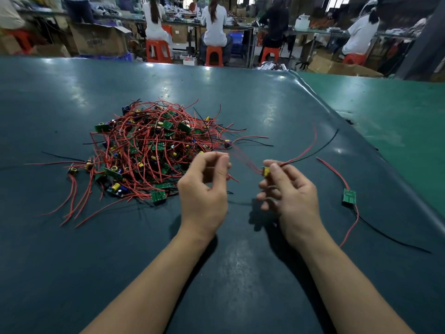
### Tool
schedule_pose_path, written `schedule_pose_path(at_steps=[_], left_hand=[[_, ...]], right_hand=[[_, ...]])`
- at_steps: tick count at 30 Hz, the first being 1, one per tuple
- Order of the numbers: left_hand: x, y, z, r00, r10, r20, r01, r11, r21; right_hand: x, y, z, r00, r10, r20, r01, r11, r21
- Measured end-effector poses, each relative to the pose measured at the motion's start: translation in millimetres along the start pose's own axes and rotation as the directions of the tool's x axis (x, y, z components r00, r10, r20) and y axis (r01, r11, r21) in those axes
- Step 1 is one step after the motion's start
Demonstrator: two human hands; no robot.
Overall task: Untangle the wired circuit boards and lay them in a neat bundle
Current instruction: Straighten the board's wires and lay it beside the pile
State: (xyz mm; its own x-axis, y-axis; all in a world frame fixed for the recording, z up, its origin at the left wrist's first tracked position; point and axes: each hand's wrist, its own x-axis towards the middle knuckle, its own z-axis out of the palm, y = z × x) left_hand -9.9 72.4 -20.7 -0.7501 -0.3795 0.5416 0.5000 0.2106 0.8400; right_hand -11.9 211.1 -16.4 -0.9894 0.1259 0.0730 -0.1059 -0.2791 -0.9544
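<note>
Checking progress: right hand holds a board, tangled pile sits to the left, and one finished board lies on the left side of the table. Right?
Not quite. The head view shows the finished board lying on the table's right side, beyond the right hand. The tangled pile is left, as stated.

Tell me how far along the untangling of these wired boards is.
Barely started. Done: one green circuit board lies alone at the right with its red and black wires. In hand: the right hand pinches a second board, while the left hand appears to draw its blurred red wires. Left: the large tangled pile on the mat.
</note>
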Motion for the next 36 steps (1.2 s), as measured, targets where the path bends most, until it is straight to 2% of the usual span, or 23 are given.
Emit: schedule_pose_path(at_steps=[3, 5, 8, 14, 18, 22, 25, 27, 29, 32, 35, 36], left_hand=[[6.6, -5.0, -1.3, 0.987, -0.152, -0.044, 0.147, 0.984, -0.097], [8.5, -5.2, -1.8, 0.984, -0.157, -0.089, 0.146, 0.983, -0.114], [16.2, -7.4, -8.1, 0.965, -0.122, -0.234, 0.107, 0.991, -0.079], [21.6, -12.9, -11.3, 0.917, -0.325, -0.232, 0.285, 0.939, -0.192], [12.7, -14.4, -2.9, 0.901, -0.414, -0.125, 0.371, 0.888, -0.27], [6.1, -2.3, 3.1, 0.858, -0.506, -0.089, 0.454, 0.828, -0.328], [-2.7, 5.4, 7.4, 0.893, -0.432, 0.126, 0.449, 0.872, -0.197], [-9.0, 6.5, 10.4, 0.891, -0.376, 0.253, 0.414, 0.903, -0.114], [-9.0, 5.1, 10.1, 0.896, -0.351, 0.273, 0.391, 0.914, -0.108], [-8.2, 3.7, 7.7, 0.886, -0.358, 0.294, 0.417, 0.893, -0.172], [-12.1, 4.3, 7.2, 0.819, -0.336, 0.465, 0.47, 0.858, -0.208], [-12.4, 3.8, 7.1, 0.815, -0.318, 0.483, 0.454, 0.87, -0.193]], right_hand=[[5.0, -5.6, -5.4, 0.997, 0.037, -0.068, -0.027, 0.989, 0.144], [5.5, -7.2, -6.6, 0.996, 0.057, -0.063, -0.045, 0.981, 0.186], [6.3, -7.9, -7.5, 0.995, 0.087, -0.056, -0.073, 0.972, 0.223], [4.8, -7.2, -7.4, 0.994, 0.106, -0.004, -0.104, 0.979, 0.178], [4.3, -5.6, -4.5, 0.997, 0.074, -0.004, -0.073, 0.989, 0.129], [4.3, -4.7, -4.7, 0.999, 0.036, 0.026, -0.039, 0.995, 0.089], [2.4, -2.4, -3.9, 0.994, 0.02, 0.109, -0.026, 0.998, 0.057], [0.3, -0.5, -1.2, 0.986, 0.039, 0.162, -0.048, 0.998, 0.048], [-0.6, 1.2, 0.9, 0.984, 0.051, 0.172, -0.059, 0.997, 0.039], [1.4, 2.9, 0.2, 0.995, 0.004, 0.102, -0.007, 1.0, 0.028], [2.6, 2.9, -0.5, 0.998, -0.016, 0.067, 0.013, 0.999, 0.046], [2.8, 3.4, -0.2, 0.997, -0.014, 0.07, 0.011, 0.999, 0.049]])
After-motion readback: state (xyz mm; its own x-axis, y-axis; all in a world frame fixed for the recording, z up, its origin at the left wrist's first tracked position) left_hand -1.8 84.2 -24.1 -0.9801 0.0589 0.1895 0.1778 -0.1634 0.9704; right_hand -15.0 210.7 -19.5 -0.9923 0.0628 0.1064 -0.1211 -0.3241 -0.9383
